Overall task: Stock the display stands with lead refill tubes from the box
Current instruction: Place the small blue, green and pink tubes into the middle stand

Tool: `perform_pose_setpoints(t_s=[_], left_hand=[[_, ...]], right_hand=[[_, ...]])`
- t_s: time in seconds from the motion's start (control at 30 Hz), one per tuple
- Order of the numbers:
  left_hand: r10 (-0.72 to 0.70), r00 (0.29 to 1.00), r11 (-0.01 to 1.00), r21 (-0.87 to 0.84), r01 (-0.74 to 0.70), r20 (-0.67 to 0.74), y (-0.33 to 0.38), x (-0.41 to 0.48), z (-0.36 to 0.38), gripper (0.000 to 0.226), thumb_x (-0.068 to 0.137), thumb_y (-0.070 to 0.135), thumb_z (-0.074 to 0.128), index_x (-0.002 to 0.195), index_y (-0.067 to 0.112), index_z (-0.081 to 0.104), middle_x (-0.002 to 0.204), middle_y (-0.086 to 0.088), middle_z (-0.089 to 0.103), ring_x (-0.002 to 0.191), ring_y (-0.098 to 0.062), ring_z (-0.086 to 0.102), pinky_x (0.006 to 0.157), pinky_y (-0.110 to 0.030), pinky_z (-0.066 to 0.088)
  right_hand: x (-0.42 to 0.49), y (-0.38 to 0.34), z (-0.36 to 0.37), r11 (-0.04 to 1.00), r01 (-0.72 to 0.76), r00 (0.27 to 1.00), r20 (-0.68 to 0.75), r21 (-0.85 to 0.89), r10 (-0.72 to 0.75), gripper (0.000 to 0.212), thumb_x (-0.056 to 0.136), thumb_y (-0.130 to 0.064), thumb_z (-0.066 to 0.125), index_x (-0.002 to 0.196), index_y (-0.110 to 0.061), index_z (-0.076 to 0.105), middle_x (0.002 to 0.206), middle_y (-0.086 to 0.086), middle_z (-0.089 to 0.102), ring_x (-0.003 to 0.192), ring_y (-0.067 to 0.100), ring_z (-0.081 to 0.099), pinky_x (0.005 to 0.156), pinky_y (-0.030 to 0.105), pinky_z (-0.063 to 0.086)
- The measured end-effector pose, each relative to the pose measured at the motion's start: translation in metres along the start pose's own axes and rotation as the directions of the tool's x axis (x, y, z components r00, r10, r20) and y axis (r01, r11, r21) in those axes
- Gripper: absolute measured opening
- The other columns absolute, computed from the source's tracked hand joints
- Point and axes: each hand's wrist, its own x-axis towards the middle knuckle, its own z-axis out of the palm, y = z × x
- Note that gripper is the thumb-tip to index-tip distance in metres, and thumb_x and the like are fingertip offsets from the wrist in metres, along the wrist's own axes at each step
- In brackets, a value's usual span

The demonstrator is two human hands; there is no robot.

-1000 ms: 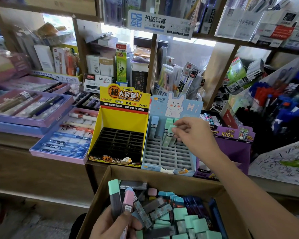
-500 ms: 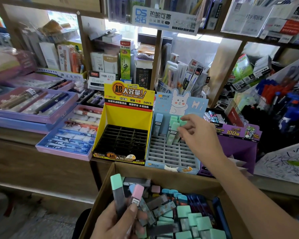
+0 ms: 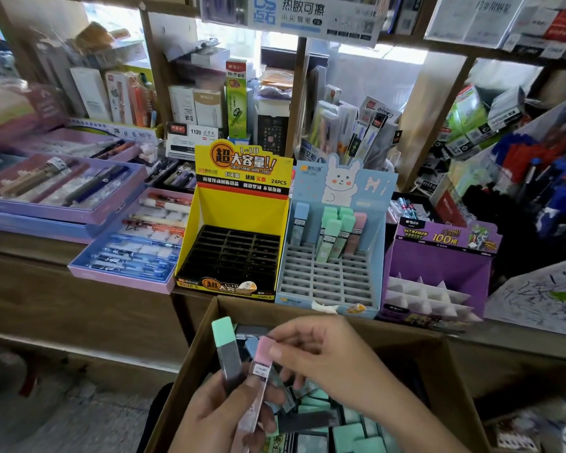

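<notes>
Pink tube [image 3: 259, 371], left hand [image 3: 218, 420] gripping, right hand [image 3: 327, 358] pinching

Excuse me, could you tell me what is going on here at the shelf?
A person is stocking stationery stands. Over the cardboard box, the left hand grips a green-capped tube and a pink-capped tube, and the right hand pinches the pink one's cap. The blue stand has a handful of tubes in its back rows; the yellow stand shows only empty slots.

Daylight from behind shelves | backlit glare | edges blurred, wide-angle bending | centre sharp
</notes>
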Motion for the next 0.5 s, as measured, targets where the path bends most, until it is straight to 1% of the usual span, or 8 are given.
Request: perform_pose_setpoints(t_s=[0.1,0.2,0.23,0.3,0.4,0.43,0.47,0.5], left_hand=[[0.009,1.000,0.999,0.037,-0.010,0.016,0.001,-0.001,0.001,0.020,0.074,0.016,0.070,0.087,0.005,0.080,0.090,-0.035,0.071,0.059,-0.037,0.065,0.063,-0.039,0.049],[0.012,0.999,0.997,0.075,-0.015,0.041,-0.003,0.001,-0.002,0.029,0.081,0.015,0.068,0.103,-0.002,0.074,0.090,-0.036,0.070,0.064,-0.041,0.067,0.061,-0.039,0.050],[0.024,0.999,0.996,0.082,-0.028,0.046,-0.004,0.002,-0.002,0.026,0.084,0.013,0.067,0.105,-0.001,0.073,0.090,-0.035,0.071,0.064,-0.041,0.068,0.059,-0.039,0.052],[0.053,0.998,0.994,0.091,-0.057,0.045,-0.007,0.002,-0.001,0.019,0.087,0.012,0.064,0.096,0.004,0.078,0.087,-0.032,0.073,0.062,-0.038,0.071,0.056,-0.036,0.056],[0.108,0.994,0.993,0.043,-0.108,-0.010,-0.013,0.003,0.000,0.024,0.080,0.022,0.061,0.085,0.011,0.082,0.083,-0.029,0.074,0.060,-0.036,0.071,0.060,-0.038,0.056],[0.113,0.993,0.993,0.045,-0.112,-0.026,-0.013,0.004,0.000,0.025,0.081,0.022,0.060,0.085,0.011,0.082,0.082,-0.027,0.075,0.061,-0.036,0.072,0.062,-0.038,0.056],[0.098,0.995,0.994,0.048,-0.097,-0.019,-0.012,0.005,-0.002,0.027,0.085,0.020,0.058,0.088,0.007,0.081,0.083,-0.028,0.075,0.063,-0.039,0.071,0.065,-0.039,0.055],[0.070,0.998,0.997,0.041,-0.069,-0.005,-0.010,0.006,-0.003,0.028,0.089,0.017,0.056,0.095,0.002,0.079,0.085,-0.032,0.073,0.065,-0.042,0.068,0.070,-0.042,0.051]], right_hand=[[-0.001,0.000,0.003,0.997,-0.021,1.000,-0.019,0.074,0.023,0.014,0.090,-0.022,0.080,0.101,-0.012,0.078,0.089,0.010,0.079,0.072,0.018,0.073,0.059,0.024,0.057],[-0.001,0.001,0.003,0.985,-0.043,0.998,-0.041,0.167,0.051,0.016,0.090,-0.017,0.080,0.099,-0.004,0.075,0.088,0.016,0.078,0.070,0.020,0.072,0.056,0.025,0.056],[-0.001,0.001,0.002,0.979,-0.046,0.998,-0.041,0.196,0.055,0.016,0.089,-0.015,0.080,0.099,-0.003,0.075,0.088,0.018,0.078,0.070,0.021,0.072,0.056,0.025,0.055],[-0.002,0.001,-0.002,0.970,-0.036,0.998,-0.045,0.239,0.049,0.014,0.089,-0.013,0.080,0.098,-0.003,0.075,0.088,0.018,0.078,0.070,0.022,0.071,0.057,0.026,0.056],[-0.005,-0.002,-0.013,0.965,0.020,0.996,-0.087,0.262,0.003,0.011,0.089,-0.015,0.081,0.096,-0.009,0.077,0.088,0.016,0.078,0.072,0.024,0.071,0.061,0.029,0.057],[-0.005,-0.003,-0.019,0.967,0.050,0.993,-0.113,0.251,-0.022,0.009,0.089,-0.016,0.081,0.095,-0.011,0.078,0.088,0.016,0.078,0.072,0.025,0.071,0.062,0.030,0.058],[-0.006,-0.005,-0.025,0.968,0.086,0.988,-0.146,0.235,-0.052,0.007,0.089,-0.016,0.081,0.095,-0.013,0.079,0.087,0.016,0.078,0.072,0.026,0.072,0.062,0.030,0.058],[-0.007,-0.007,-0.032,0.969,0.123,0.979,-0.185,0.215,-0.083,0.006,0.089,-0.016,0.081,0.095,-0.014,0.079,0.086,0.015,0.078,0.071,0.026,0.072,0.062,0.028,0.058]])
